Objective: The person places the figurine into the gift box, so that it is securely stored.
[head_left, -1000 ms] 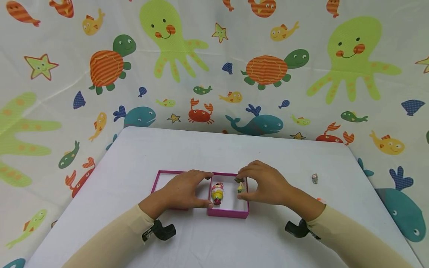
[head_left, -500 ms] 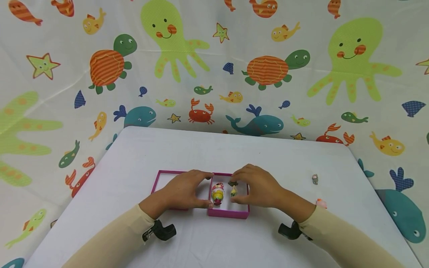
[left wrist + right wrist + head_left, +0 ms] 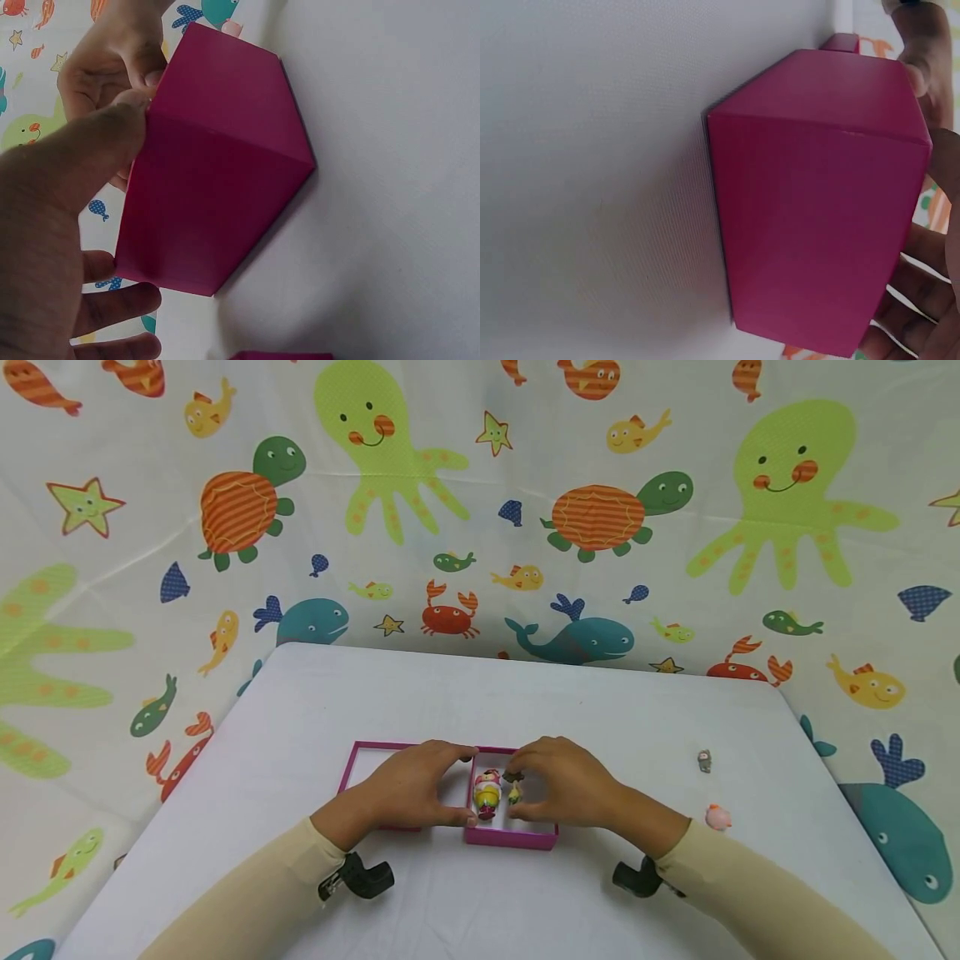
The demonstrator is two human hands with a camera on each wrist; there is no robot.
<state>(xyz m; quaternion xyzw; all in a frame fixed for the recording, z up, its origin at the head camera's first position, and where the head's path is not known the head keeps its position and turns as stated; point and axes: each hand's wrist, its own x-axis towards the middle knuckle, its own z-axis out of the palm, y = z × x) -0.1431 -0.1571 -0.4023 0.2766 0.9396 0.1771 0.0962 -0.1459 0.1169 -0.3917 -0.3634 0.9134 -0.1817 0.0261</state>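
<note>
The left hand [image 3: 412, 785] comes in from the near left, its palm side turned to the magenta box [image 3: 510, 839]. It holds the left wall of this box between thumb and forefinger: the thumb is at the near corner, the forefinger at the far one. In the left wrist view, its other fingers [image 3: 124, 301] are straight and spread apart, off the wall.

The right hand [image 3: 570, 783] reaches over the right wall, in an arch, and pinches the small figurine [image 3: 514, 792] between thumb and forefinger, inside the outline of the box. If the figurine touches the box floor, I cannot tell.

The small figurine points away from the person with its dark green end, and its yellowish body is toward the thumb. Just beside it, on its left, is the large figurine [image 3: 487, 795], parallel to it, with pinkish head far and dark red feet near. Whether this one lies or stands is not clear. The box has its long axis running away from the person.

The box has flat, smooth walls, straight edges and a white inside. A shallow tray [image 3: 385, 745] with the same magenta rim is at its left, partly hidden. The large figurine looks glossy and rounded, with a yellow lower body. The bench [image 3: 555, 902] wears white cloth of fine weave.
</note>
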